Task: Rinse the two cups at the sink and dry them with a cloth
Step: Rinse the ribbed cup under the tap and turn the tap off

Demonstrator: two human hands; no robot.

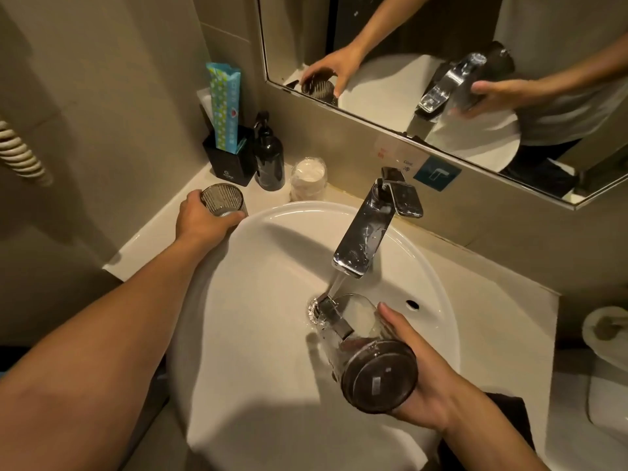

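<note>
My right hand (424, 375) grips a clear glass cup (360, 348) tipped on its side over the white sink basin (258, 334), mouth toward the drain. Water runs from the chrome tap (367, 232) onto the cup's rim. My left hand (200, 220) holds a second ribbed glass cup (222, 200) standing upright on the counter at the basin's left rim. A dark cloth (509, 413) lies on the counter behind my right wrist, partly hidden by the arm.
At the back left stand a black holder (227, 161) with a toothpaste tube (224, 107), a black pump bottle (268, 158) and a wrapped cup (307, 180). A mirror (441, 62) hangs above. A toilet-paper roll (605, 331) is at the right edge.
</note>
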